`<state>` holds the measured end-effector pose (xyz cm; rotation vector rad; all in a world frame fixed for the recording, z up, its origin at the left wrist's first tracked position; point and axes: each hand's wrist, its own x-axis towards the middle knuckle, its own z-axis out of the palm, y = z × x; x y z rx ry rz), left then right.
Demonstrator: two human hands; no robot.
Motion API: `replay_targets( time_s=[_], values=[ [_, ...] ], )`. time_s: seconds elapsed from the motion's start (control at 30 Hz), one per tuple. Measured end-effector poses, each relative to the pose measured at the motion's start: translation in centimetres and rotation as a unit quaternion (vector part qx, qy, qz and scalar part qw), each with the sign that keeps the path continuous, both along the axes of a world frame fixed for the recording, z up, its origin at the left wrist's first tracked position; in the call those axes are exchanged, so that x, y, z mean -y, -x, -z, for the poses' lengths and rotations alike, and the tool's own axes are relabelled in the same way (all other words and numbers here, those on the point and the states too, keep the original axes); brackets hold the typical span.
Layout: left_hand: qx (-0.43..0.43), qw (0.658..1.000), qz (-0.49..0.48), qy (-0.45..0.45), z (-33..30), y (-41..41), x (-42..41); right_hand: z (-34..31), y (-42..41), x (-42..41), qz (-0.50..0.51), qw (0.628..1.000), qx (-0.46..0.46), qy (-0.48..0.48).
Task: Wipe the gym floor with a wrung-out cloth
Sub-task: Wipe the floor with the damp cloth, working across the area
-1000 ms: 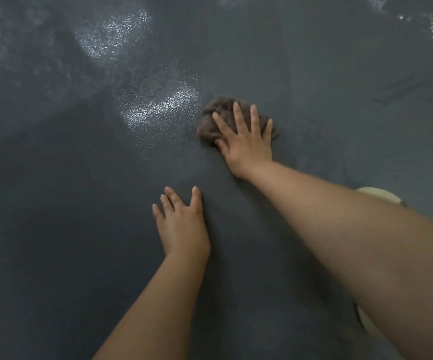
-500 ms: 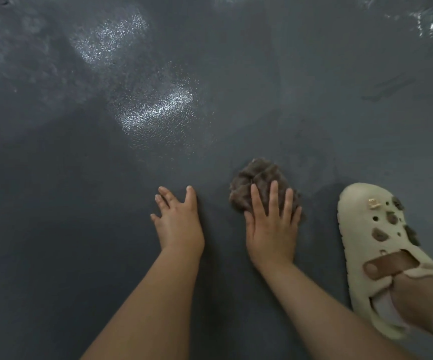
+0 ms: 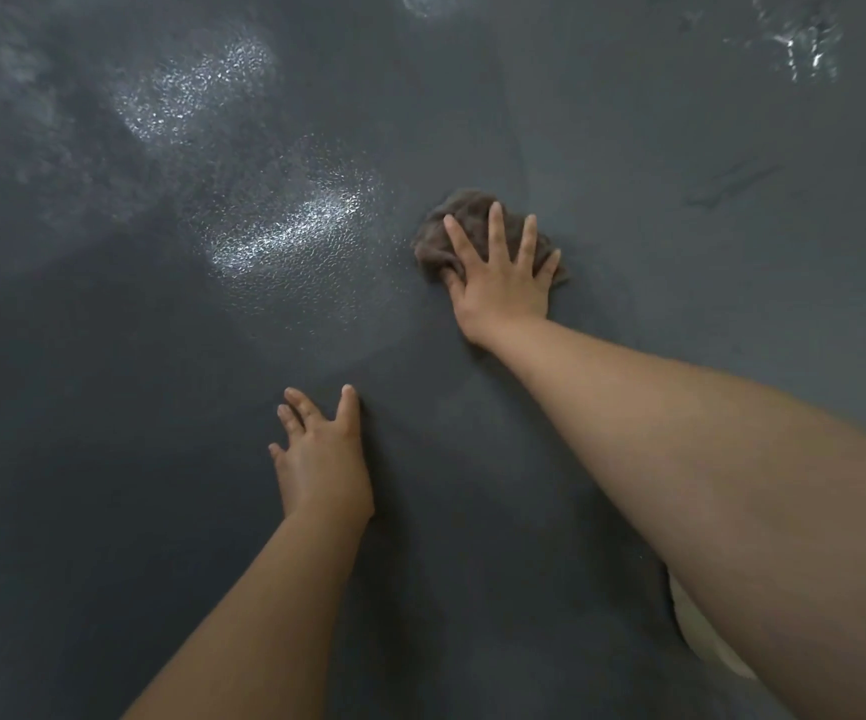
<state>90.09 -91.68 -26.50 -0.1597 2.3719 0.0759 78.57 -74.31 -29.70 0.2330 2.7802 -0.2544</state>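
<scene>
A dark grey gym floor (image 3: 628, 148) is spread across the view. A brown cloth (image 3: 464, 220), bunched far right of centre, is pressed flat under the right hand (image 3: 503, 283), fingers splayed. The left hand (image 3: 324, 470) is laid nearer, fingers straight. A pale shape (image 3: 701, 636), possibly a shoe, is half hidden.

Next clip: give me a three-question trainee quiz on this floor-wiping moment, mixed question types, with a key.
1. True or false: the right hand presses the cloth with spread fingers.
2. What is the left hand doing? A) wringing the cloth B) resting on the floor C) lifted in the air
3. Fill in: the shiny patch lies to the ____ of the cloth.

Key: 1 true; 2 B; 3 left.
</scene>
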Motion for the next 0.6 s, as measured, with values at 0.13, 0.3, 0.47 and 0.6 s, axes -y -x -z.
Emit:
replay_targets(
  time_s=[0.13, 0.3, 0.47, 0.6],
  values=[
    [0.014, 1.0, 0.004, -0.007, -0.4, 0.0, 0.2, 0.3, 0.0, -2.6, 0.032, 0.999, -0.022, -0.013],
    [0.017, 1.0, 0.006, -0.01, -0.5, 0.1, 0.1, 0.8, -2.6, -6.4, 0.155, 0.987, -0.039, -0.027],
    [0.008, 1.0, 0.011, -0.003, -0.3, 0.2, -0.2, 1.4, -9.2, -3.3, 0.271, 0.96, -0.064, -0.016],
    [0.004, 1.0, 0.012, -0.001, -0.2, 0.3, -0.3, 1.5, -16.2, 2.4, 0.237, 0.97, -0.051, -0.016]
  ],
)
